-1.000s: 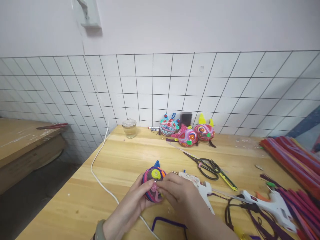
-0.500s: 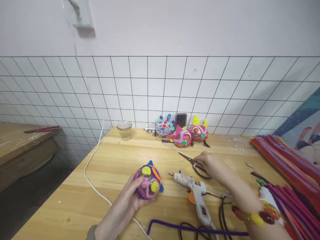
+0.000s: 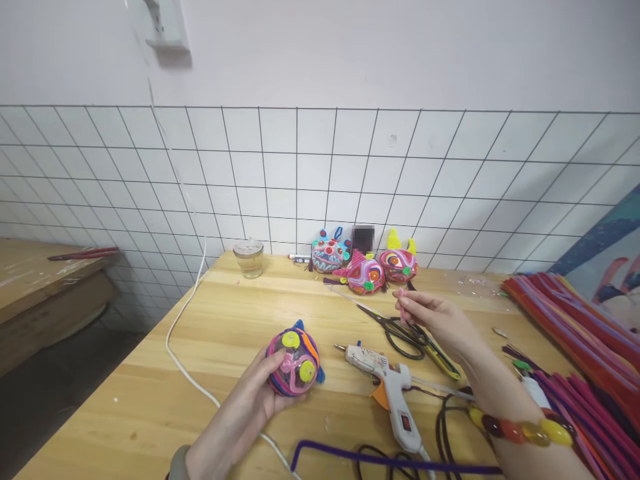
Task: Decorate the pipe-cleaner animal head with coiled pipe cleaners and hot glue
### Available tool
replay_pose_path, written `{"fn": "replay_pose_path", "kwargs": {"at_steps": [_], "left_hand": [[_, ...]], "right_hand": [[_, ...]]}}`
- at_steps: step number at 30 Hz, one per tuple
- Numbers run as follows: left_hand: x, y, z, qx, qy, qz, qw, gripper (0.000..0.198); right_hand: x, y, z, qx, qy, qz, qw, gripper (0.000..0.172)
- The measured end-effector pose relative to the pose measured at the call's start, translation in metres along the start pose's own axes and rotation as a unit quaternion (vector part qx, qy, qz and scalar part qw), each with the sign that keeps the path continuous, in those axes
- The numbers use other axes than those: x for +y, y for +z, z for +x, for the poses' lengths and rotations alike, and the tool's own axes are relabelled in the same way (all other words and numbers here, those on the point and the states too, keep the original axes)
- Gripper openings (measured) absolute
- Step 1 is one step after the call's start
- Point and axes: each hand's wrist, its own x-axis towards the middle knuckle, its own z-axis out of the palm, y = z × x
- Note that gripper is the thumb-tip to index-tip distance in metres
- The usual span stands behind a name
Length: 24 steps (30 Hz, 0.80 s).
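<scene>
My left hand (image 3: 260, 383) is closed around a round craft ball (image 3: 295, 363) wrapped in coloured pipe cleaners. Two yellow discs, pink loops and blue pointed ears decorate it, and my thumb presses on its pink part. Over the table at the right, my right hand (image 3: 425, 313) pinches a short pink piece of pipe cleaner (image 3: 403, 308). Just beneath these fingers lie black scissors (image 3: 393, 330) and a yellow utility knife (image 3: 443, 360). Between my hands a white hot glue gun (image 3: 387, 383) rests on its orange trigger side, nozzle pointing left.
Three decorated craft balls (image 3: 367, 273) stand by the tiled wall. A glass of pale liquid (image 3: 249, 259) is at the back left. Bundles of pipe cleaners (image 3: 575, 333) cover the right side. A white cord (image 3: 183, 320) and a bent purple pipe cleaner (image 3: 400, 460) lie across the table.
My right hand has lifted off the scissors with the pink piece between its fingertips. The yellow utility knife now shows beside the scissors. My left hand still holds the ball.
</scene>
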Motion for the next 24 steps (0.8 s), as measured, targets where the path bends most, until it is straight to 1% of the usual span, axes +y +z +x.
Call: {"fn": "replay_pose_path", "kwargs": {"at_steps": [3,6,7,9,11,13,14,18,20,24], "left_hand": [[-0.001,-0.001,-0.001,-0.011,0.005,0.006,1.000,0.042],[-0.002,-0.002,-0.002,-0.010,0.009,0.020,1.000,0.039],[-0.003,-0.001,-0.002,-0.010,0.011,0.024,1.000,0.039],[-0.003,0.000,-0.003,-0.011,0.018,0.027,0.999,0.039],[-0.002,0.001,-0.003,-0.012,0.025,0.027,0.999,0.038],[-0.003,0.001,-0.004,-0.017,0.031,0.024,0.999,0.038],[-0.003,0.001,-0.004,-0.020,0.035,0.022,0.999,0.037],[-0.006,-0.001,-0.003,-0.037,0.048,0.013,0.998,0.032],[-0.007,-0.001,-0.003,-0.038,0.054,0.015,0.998,0.030],[-0.010,0.000,-0.002,-0.046,0.072,0.000,0.996,0.029]], "right_hand": [[-0.024,0.007,-0.012,-0.017,0.001,0.041,0.999,0.044],[-0.051,0.020,-0.027,-0.042,-0.014,0.040,0.998,0.034],[-0.059,0.026,-0.033,-0.056,-0.036,0.014,0.998,0.029],[-0.074,0.039,-0.045,-0.098,-0.111,-0.050,0.988,0.021],[-0.084,0.055,-0.055,-0.132,-0.192,-0.080,0.969,0.018],[-0.087,0.072,-0.064,-0.150,-0.237,-0.075,0.957,0.021],[-0.087,0.080,-0.067,-0.148,-0.246,-0.072,0.955,0.022],[-0.080,0.106,-0.077,-0.094,-0.265,-0.090,0.956,0.020],[-0.076,0.114,-0.081,-0.073,-0.274,-0.108,0.953,0.019],[-0.073,0.125,-0.088,-0.010,-0.293,-0.140,0.946,0.019]]}}
